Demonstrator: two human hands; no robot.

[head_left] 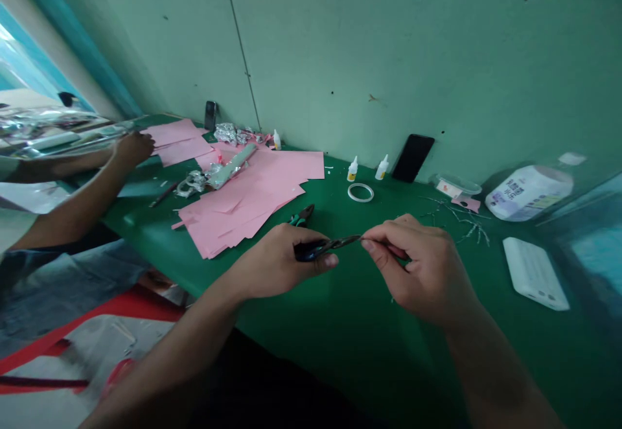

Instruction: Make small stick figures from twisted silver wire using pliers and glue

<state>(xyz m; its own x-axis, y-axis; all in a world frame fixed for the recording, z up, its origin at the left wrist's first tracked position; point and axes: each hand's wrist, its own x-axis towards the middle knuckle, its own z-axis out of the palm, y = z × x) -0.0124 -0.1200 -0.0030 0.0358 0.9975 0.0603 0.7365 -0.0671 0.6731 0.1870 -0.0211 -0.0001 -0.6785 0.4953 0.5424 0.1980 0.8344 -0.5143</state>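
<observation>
Two bottles stand beyond; left hand grips pliers, right hand pinches at tip.

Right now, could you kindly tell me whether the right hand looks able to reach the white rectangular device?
Probably yes: nothing visible stands between the right hand and the device on the green table, though that hand appears occupied, pinched closed at the tip of the dark metal tool.

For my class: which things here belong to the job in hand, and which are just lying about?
In the job:
dark tool, probably pliers, in the left hand
whatever the right hand pinches at its tip (too small to tell)

Likely just lying about:
green-handled pliers
white ring
pink paper pile
small white bottles
leaning phone
large bottle
</observation>
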